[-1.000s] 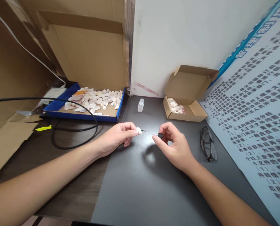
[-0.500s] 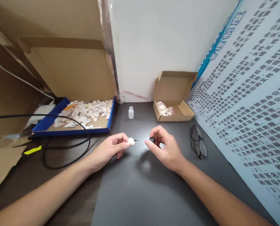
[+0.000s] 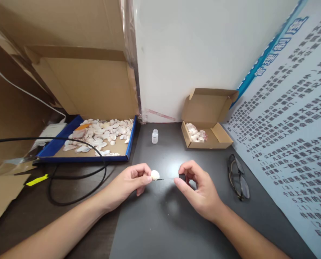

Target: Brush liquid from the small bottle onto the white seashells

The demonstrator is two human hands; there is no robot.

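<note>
A small white shell (image 3: pixel 155 175) is pinched between the thumb and fingers of my left hand (image 3: pixel 135 180). My right hand (image 3: pixel 197 187) grips a black cap (image 3: pixel 182 177) with a thin stem that points left. The dark brush tip (image 3: pixel 159 179) of the stem lies at the lower edge of the shell; whether they touch is hard to tell. Beyond my hands a small clear bottle (image 3: pixel 155 137) with a label stands upright, with no cap on it.
At the left, a blue-edged box (image 3: pixel 82 158) holds many shells, with a black cable (image 3: pixel 105 176) looped before it. A small cardboard box (image 3: pixel 211 145) with shells is at the back right. Glasses (image 3: pixel 238 176) lie right of my right hand.
The view has shifted, so most things appear lower. The brush stem now shows clearly between my hands, and the shell is turned with more of its face visible.
</note>
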